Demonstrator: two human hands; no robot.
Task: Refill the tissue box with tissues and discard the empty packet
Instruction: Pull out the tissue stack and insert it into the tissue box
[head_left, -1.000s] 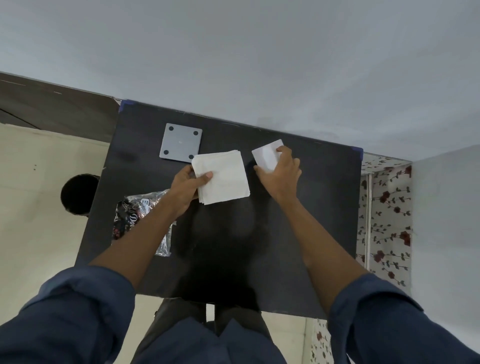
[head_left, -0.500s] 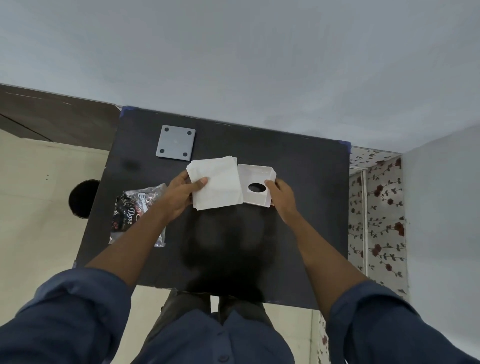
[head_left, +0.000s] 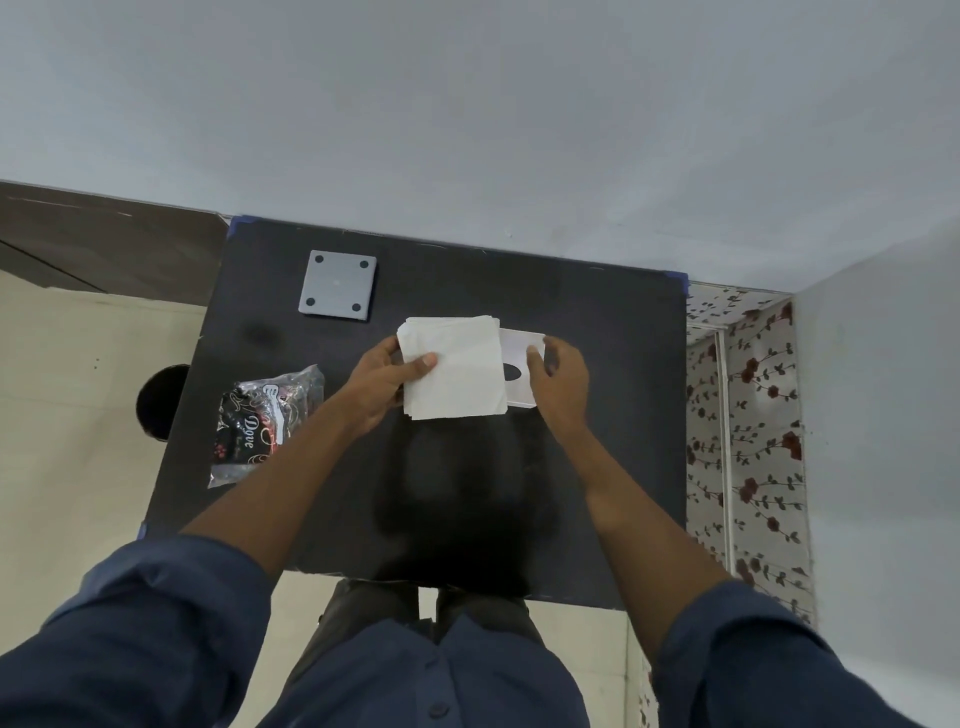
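A stack of white tissues (head_left: 456, 368) is pinched at its left edge by my left hand (head_left: 381, 383), thumb on top. The stack overlaps the left part of the white tissue box (head_left: 519, 357), whose inside face with an oval hole shows just right of the tissues. My right hand (head_left: 560, 383) grips the box on its right side. Both are held over the middle of the black table (head_left: 613, 374). The shiny black and clear tissue packet (head_left: 262, 422) lies crumpled on the table's left side.
A grey square plate (head_left: 337, 284) with a dark dot at each corner lies at the table's back left. A round dark bin (head_left: 158, 401) stands on the floor left of the table. A flowered wall panel (head_left: 748, 426) is on the right.
My right hand lifted the box off the table and turned it so its holed face shows. Tissues and box have come together, and the stack now covers part of the box.
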